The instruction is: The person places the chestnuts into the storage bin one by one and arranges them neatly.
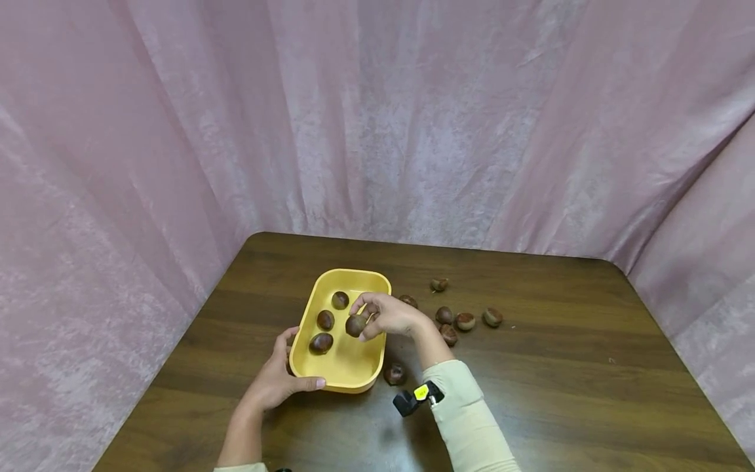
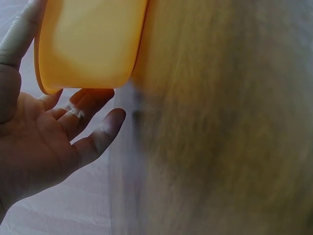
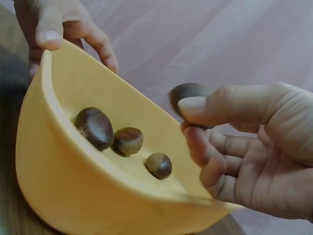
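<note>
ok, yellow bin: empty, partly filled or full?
Partly filled: three chestnuts lie in the yellow bin, its bottom partly bare. The right hand pinches a fourth chestnut over the bin.

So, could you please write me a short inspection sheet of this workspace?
Surface: brown wooden table, with a sheen at the near side.
Job's things: yellow container with three chestnuts lying inside; seven chestnuts visible on the table, outside the container, mostly to its right in the head view.
Clutter: nothing seen.
Left hand: grips the container's near left corner, thumb on the near rim.
Right hand: pinches one chestnut above the container; a black device with a yellow label is at that wrist.
Cables: nothing seen.
Surroundings: pink curtain behind the table and to both sides.
</note>
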A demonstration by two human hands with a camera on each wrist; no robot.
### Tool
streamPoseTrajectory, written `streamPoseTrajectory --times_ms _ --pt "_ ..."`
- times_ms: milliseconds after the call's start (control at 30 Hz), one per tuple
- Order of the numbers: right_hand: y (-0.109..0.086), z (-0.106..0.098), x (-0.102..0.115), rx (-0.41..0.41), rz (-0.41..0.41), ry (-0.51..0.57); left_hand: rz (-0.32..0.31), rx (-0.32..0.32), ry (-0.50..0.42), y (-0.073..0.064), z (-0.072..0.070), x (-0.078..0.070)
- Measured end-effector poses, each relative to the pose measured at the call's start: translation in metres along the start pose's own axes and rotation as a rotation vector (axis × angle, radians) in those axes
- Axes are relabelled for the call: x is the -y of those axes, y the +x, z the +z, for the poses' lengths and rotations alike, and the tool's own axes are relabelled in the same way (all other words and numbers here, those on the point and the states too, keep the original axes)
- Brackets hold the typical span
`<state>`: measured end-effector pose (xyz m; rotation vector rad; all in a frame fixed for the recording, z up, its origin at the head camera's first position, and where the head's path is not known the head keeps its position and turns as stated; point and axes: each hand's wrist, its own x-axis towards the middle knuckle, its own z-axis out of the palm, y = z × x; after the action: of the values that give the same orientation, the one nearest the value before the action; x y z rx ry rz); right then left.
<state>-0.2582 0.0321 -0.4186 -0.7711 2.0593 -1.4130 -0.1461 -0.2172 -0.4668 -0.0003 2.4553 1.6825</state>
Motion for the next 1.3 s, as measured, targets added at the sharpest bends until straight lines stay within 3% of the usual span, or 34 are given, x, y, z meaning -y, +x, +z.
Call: streamPoseTrajectory --times_ms 200,600,767,1000,1200,1300 --pt "0.018 0.004 0.010 0.125 0.028 -0.096 -0.002 -0.012 0.010 0.001 0.000 -0.001" --pt "0.047 0.027 0.010 0.303 0.058 -0.097 0.004 0.018 -0.030 0.000 -0.003 -0.005" --pt "0.057 0.036 0.006 0.318 0.102 0.001 0.007 0.019 -0.017 -0.001 -0.005 -0.008" --pt "0.066 0.043 0.007 0.353 0.215 0.115 0.012 0.019 -0.032 0.004 -0.004 0.001" --pt "0.066 0.044 0.015 0.318 0.234 0.021 0.016 0.023 -0.066 0.003 -0.004 0.001" --pt "0.058 0.042 0.019 0.284 0.228 -0.075 0.019 0.033 -0.077 0.002 -0.002 -0.001"
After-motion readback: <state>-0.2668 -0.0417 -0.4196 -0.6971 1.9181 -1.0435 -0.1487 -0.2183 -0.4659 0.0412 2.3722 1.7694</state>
